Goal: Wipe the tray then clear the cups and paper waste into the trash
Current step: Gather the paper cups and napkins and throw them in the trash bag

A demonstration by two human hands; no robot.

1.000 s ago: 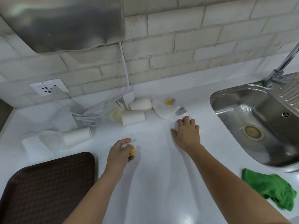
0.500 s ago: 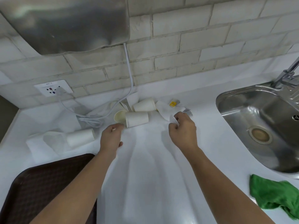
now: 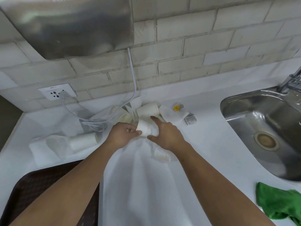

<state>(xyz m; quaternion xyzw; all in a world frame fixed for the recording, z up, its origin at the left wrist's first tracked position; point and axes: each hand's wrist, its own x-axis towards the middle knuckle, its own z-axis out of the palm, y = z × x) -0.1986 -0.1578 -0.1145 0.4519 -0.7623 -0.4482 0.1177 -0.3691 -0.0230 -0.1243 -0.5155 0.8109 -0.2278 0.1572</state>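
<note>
Grips now drawn together, left grip (image 3: 123, 136) and right grip (image 3: 167, 136) both curled round one paper cup (image 3: 144, 128), forearms (image 3: 78, 185) converging

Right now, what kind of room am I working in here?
Probably a kitchenette or office pantry: a stainless steel sink with a faucet set in a white countertop, a brick-tiled wall with a power socket, and used paper cups lying about.

The paper cup (image 3: 145, 128) in the middle is white, like the countertop (image 3: 203, 136). The near-left tray (image 3: 40, 190) is dark brown with a fine grid pattern. The near-right cloth (image 3: 276, 201) is bright green. The far brick wall (image 3: 195, 38) is off-white, the sink (image 3: 260, 115) silver, and the tea-bag tag (image 3: 176, 108) yellow.
</note>
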